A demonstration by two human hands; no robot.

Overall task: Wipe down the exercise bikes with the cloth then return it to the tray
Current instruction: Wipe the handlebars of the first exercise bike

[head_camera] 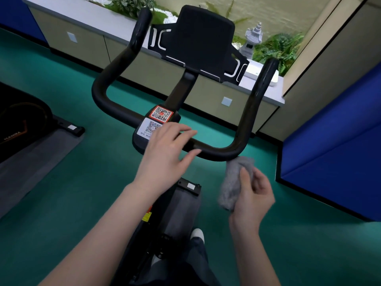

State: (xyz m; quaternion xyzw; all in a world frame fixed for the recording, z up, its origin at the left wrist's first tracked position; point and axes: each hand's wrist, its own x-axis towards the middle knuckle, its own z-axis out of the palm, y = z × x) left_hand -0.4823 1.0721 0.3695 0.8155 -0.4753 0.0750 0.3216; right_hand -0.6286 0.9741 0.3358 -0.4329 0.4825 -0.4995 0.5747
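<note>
A black exercise bike's handlebar point(115, 79) loops in front of me, with a black tablet holder point(202, 40) above its stem and two QR stickers point(158, 120) on the hub. My left hand point(165, 151) hovers over the hub and the bar's near crosspiece with its fingers straight and spread. My right hand point(252, 195) grips a bunched grey cloth point(233, 180) just under the bar's right near corner; the cloth's top touches or nearly touches the bar. No tray is in view.
A second bike's black base point(24, 120) sits on a grey mat at the left. A beige planter ledge point(82, 42) with plants and a stone lantern point(252, 38) runs behind. Blue padded wall point(334, 141) stands at the right. Green floor lies all around.
</note>
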